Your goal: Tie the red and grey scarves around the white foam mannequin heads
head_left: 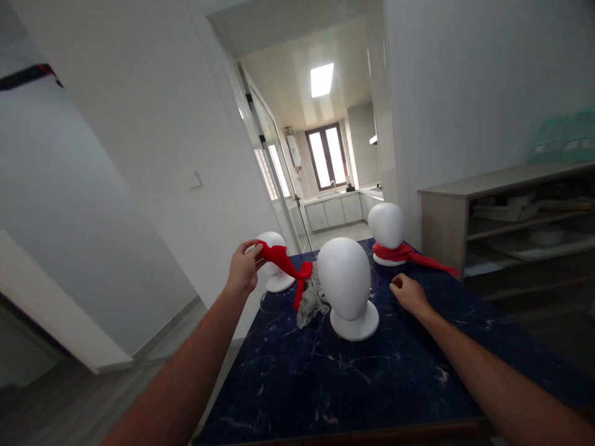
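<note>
My left hand (245, 266) pinches one end of a red scarf (277, 255), raised in front of a white mannequin head (275, 279) at the back left. The scarf's other part hangs down onto a crumpled grey cloth (312, 302) on the table. Beside that cloth, a bare white mannequin head (344, 279) stands upright on its round base at the centre. My right hand (409, 292) is held over the table to the right of this head, fingers curled, with nothing visible in them.
At the back right, another mannequin head (387, 224) wears a red scarf (395, 253) around its neck, one end trailing rightward. All stand on a dark blue marbled table (362, 384). A wooden shelf unit (441, 217) is on the right; a doorway opens onto a kitchen behind.
</note>
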The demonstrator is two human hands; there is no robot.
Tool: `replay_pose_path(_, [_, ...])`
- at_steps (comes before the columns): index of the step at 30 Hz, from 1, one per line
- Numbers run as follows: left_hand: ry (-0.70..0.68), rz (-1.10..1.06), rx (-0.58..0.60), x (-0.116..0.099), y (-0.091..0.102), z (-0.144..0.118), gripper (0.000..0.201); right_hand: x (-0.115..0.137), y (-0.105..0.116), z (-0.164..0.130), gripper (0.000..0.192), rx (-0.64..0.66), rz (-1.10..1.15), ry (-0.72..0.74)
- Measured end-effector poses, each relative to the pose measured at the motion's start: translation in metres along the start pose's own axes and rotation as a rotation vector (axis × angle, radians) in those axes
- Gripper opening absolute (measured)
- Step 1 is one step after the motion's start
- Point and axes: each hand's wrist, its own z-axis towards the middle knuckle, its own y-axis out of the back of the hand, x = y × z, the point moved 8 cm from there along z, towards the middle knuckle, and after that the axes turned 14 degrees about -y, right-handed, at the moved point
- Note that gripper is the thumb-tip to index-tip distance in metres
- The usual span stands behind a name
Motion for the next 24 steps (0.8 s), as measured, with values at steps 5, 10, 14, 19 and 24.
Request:
replay_pose_path(5, [0.043, -0.135, 0.002, -0.067, 0.002, -0.016, 0.032, -0.003, 0.034, -0.003, 0.018, -0.112, 0.206, -0.035])
replay_pose_path(10, [0.266, -0.231, 0.242, -0.112, -0.006, -0.046, 0.043, 0.043, 0.129, -0.064, 0.023, -0.546, 0.461, 0.137])
replay_pose_path(14, [0.302, -0.219, 0.521, -0.147, -0.019, -0.073, 0.046, 0.134, 0.157, -0.151, 0.02, -0.297, 0.661, 0.428])
replay_pose_path(19, [0.332, -0.069, 0.91, -0.173, -0.055, -0.126, 0.056, 0.241, 0.088, -0.237, 0.066, 0.415, 0.668, 0.601])
replay_pose_path(24, [0.181, 0.281, 1.269, -0.215, -0.062, -0.185, 0.062, 0.266, 0.008, -0.281, 0.031, 0.763, 0.676, 0.633])
